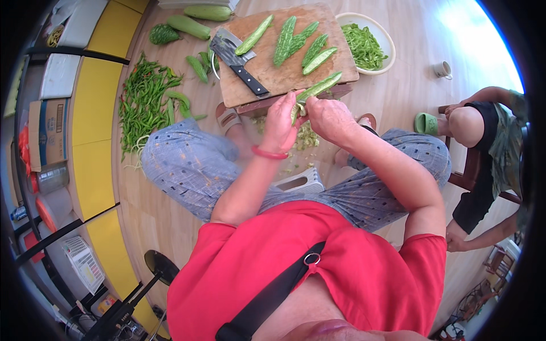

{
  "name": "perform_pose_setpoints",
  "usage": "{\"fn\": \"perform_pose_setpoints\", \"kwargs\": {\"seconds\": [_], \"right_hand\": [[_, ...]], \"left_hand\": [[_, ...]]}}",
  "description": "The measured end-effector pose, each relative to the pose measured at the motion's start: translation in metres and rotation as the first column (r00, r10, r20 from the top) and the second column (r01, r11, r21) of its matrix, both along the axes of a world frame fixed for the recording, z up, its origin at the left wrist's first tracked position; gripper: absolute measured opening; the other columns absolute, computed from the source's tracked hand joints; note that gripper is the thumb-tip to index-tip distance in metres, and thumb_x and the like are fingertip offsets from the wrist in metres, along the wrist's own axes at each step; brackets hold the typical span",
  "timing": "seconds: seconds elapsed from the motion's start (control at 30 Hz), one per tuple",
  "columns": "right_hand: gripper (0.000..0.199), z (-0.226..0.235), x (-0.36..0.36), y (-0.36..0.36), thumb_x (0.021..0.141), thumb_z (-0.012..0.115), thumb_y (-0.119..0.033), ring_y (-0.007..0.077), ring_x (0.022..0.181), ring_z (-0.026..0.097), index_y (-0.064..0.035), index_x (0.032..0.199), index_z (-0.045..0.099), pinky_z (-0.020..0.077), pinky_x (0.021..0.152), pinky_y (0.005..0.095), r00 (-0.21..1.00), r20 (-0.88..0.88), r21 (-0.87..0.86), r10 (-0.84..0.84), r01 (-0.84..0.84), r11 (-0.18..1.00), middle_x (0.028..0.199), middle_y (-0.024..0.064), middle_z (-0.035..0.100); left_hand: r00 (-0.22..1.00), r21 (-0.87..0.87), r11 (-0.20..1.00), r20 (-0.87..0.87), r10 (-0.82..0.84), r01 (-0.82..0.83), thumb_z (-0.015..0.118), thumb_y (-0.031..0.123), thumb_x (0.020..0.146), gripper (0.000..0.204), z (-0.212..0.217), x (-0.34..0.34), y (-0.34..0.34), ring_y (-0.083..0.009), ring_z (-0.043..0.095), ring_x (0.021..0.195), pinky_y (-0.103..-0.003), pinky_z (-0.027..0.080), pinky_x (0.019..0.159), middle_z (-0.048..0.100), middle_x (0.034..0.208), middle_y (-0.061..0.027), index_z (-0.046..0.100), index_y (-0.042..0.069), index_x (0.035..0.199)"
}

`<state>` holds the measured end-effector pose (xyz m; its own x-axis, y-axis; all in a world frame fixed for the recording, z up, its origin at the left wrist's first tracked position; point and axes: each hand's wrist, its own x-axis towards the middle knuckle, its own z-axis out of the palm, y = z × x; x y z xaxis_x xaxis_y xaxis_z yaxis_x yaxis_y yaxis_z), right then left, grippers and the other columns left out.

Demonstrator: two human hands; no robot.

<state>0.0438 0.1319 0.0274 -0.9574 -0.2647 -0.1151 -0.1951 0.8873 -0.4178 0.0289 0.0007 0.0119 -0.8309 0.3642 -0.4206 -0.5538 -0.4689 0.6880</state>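
Note:
Above the floor, just in front of the board, my left hand [280, 126] is closed round the near end of a halved bitter melon [324, 84], its pale hollow side partly showing. My right hand [331, 120] is closed against the same end, its fingertips at the melon's inside; what they pinch is hidden. Beyond lies a wooden cutting board [259, 77] with more bitter melon halves [285, 41] and a cleaver [239, 61] with a black handle. Pale scraps of pith and seeds [305, 138] lie scattered on the floor below my hands.
A white bowl [390, 50] of sliced green pieces stands right of the board. Green chillies [139, 99] and whole gourds [187, 26] lie to the left, beside yellow cabinets [94, 99]. A mug [442, 70] and a seated person [472, 125] are at right.

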Motion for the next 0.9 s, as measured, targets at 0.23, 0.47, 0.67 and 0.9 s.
{"fn": "perform_pose_setpoints", "kwargs": {"seconds": [0.23,0.47,0.67,0.9], "right_hand": [[0.009,-0.004,0.007,-0.005,0.076,0.049,-0.010,0.0347,0.053,0.058,-0.0004,0.077,0.047,0.0456,0.047,0.0433,0.991,-0.070,-0.061,0.115,-0.119,0.991,0.057,0.0193,0.056],[0.006,-0.004,0.016,-0.006,0.071,0.047,-0.006,0.0318,0.048,0.056,-0.0016,0.074,0.044,0.0456,0.045,0.0418,0.932,-0.179,-0.017,0.314,-0.322,0.946,0.053,0.0153,0.053],[0.008,0.002,0.006,0.003,0.074,0.047,-0.008,0.0318,0.054,0.058,-0.0009,0.075,0.045,0.0461,0.049,0.0417,0.971,-0.172,-0.065,0.165,-0.178,0.982,0.059,0.0165,0.056],[0.010,0.020,-0.009,-0.003,0.077,0.046,-0.009,0.0352,0.064,0.060,0.0011,0.080,0.048,0.0475,0.057,0.0436,0.997,-0.036,0.050,-0.073,0.075,0.996,0.067,0.0203,0.059]], "left_hand": [[0.996,0.172,0.981,-0.021,-0.086,0.089,0.035,0.025,0.094,0.034,-0.018,-0.004,-0.005,-0.0211,0.057,0.095,-0.031,0.047,0.079,0.058,0.100,-0.0137,0.049,-0.002,0.111],[0.982,0.330,0.937,0.109,-0.156,0.112,0.032,0.025,0.095,0.040,-0.018,-0.012,-0.006,-0.0233,0.057,0.095,-0.035,0.046,0.084,0.056,0.103,-0.0173,0.047,-0.009,0.110],[0.987,0.218,0.963,-0.007,-0.161,0.159,0.032,0.026,0.095,0.040,-0.008,-0.019,-0.010,-0.0236,0.055,0.099,-0.037,0.044,0.087,0.054,0.109,-0.0156,0.044,-0.006,0.116],[1.000,0.201,0.979,-0.001,-0.026,0.026,0.031,0.024,0.095,0.037,-0.010,-0.012,-0.003,-0.0227,0.053,0.101,-0.036,0.042,0.089,0.053,0.110,-0.0134,0.045,-0.003,0.116]]}}
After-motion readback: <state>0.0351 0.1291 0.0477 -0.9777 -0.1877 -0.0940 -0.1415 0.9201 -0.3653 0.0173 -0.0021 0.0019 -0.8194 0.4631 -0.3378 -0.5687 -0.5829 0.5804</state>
